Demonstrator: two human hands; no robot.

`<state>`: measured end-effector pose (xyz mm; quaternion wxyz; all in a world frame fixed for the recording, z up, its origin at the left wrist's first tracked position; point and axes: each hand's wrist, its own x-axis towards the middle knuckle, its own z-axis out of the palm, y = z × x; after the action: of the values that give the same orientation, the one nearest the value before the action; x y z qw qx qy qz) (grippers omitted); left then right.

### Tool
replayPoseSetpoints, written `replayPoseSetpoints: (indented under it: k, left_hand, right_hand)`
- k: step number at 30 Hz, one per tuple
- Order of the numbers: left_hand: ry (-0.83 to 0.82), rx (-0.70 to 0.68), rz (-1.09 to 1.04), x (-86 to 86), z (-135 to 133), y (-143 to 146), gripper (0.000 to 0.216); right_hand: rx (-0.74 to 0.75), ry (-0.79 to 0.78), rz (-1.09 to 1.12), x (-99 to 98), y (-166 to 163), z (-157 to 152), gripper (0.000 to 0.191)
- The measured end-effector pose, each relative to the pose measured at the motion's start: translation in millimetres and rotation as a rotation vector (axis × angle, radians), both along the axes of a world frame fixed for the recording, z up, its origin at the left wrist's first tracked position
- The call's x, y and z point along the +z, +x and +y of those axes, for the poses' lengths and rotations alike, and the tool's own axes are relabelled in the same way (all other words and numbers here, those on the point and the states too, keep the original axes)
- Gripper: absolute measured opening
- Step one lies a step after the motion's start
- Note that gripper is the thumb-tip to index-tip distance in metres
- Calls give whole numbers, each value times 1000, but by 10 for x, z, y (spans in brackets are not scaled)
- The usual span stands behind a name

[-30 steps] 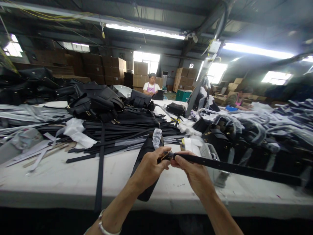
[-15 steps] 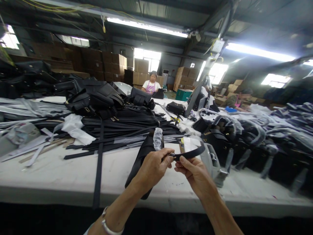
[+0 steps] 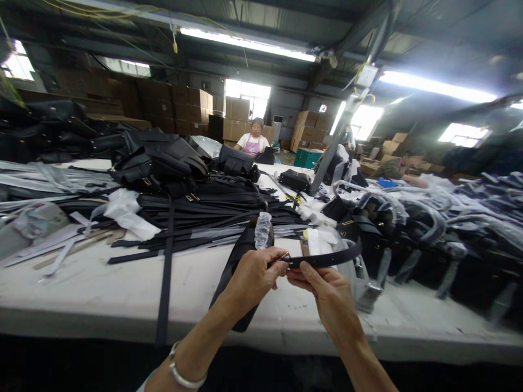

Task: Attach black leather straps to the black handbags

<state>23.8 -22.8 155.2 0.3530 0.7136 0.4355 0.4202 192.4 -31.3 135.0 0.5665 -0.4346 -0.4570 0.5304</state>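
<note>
My left hand [image 3: 256, 275] pinches a small gold-coloured buckle [image 3: 285, 256] at the end of a black strap. Close beside it, my right hand [image 3: 327, 288] grips the black strap [image 3: 327, 258] between thumb and fingers, and the strap's free part curves away to the right. Small holes show along the strap. Under my left hand lies a black bag [image 3: 232, 267] on the white table, partly hidden by my forearm. Crinkled clear wrapping [image 3: 262, 231] covers a part at the bag's far end.
Black straps [image 3: 212, 204] lie in a heap across the table [image 3: 106, 294], with black bags [image 3: 163, 158] piled behind. Bags with wrapped handles [image 3: 368, 234] stand at the right. A grey dispenser-like object [image 3: 370, 294] is near my right hand. Two people [image 3: 252, 144] work farther back.
More of the strap now extends to the right past my right hand. My right hand has shifted slightly left, closer to the buckle. My left hand keeps its pinch.
</note>
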Motion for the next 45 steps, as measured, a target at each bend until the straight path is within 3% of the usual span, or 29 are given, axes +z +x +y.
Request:
replayPoseSetpoints:
  k: [5,10,14,17,21,24,28,31,33,37,45]
  left_hand:
    - [24,96,133,37,-31,7,34]
    - [69,108,110,23,-26,19,31]
    - [63,111,102,-8,-22,46,28]
    - [60,162,90,-27,-15,83,28]
    - [80,222,32,-42,-1,93,30]
    - [105,135,-69,-46,-17,38,33]
    - [57,-79,-267,-10,-97,-57,36]
    - [48,-186,-342,34,-153,-95,39]
    - [24,-250,-358,50,-172,-107,44]
    - [-12,-315,-352,55,-185,-134,49]
    - [-88,-312,-442,41,-187,-261,46]
  right_hand:
    - [-46,60,-103,-40,-32,10,32]
    - [-150,200,-341,-27,-54,-40,29]
    - [-313,563,-666,-94,-54,-49,19]
    - [-333,854,-820,-162,-73,-25,25]
    - [-232,965,-837,-179,-92,-44,40]
    - [-175,794,-703,-112,-51,-73,32]
    - [-212,297,-279,6,-12,15,33]
    - [138,-31,-6,53,-84,146,44]
    - [309,-148,185,82,-162,218,43]
    - [330,-233,439,188,-272,341,36]
    - [86,-114,444,245,-449,843,17]
